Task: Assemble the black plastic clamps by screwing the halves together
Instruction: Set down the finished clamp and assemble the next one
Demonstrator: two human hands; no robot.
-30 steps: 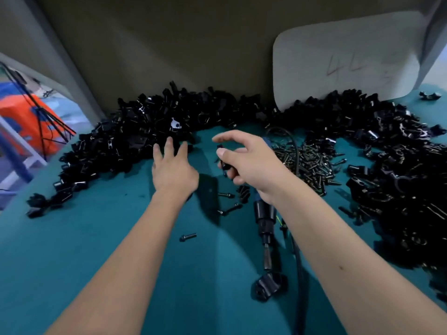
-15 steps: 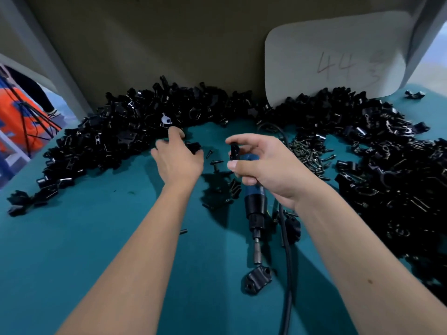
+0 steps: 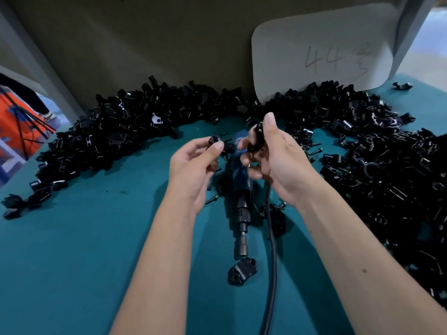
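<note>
Two halves now lifted from pile: our left hand (image 3: 193,163) pinches clamp half (image 3: 214,141), right hand (image 3: 273,155) pinches other half (image 3: 257,136); we judge mating next.

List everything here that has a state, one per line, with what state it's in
left hand: raised, pinching a small black clamp half
right hand: raised, holding a black clamp piece
electric screwdriver: lying on the teal table, unheld, bit toward the person
lone clamp half: flat on the table, just off the bit's tip
loose screws: scattered, not driven
clamp pile: heaped, unsorted
</note>
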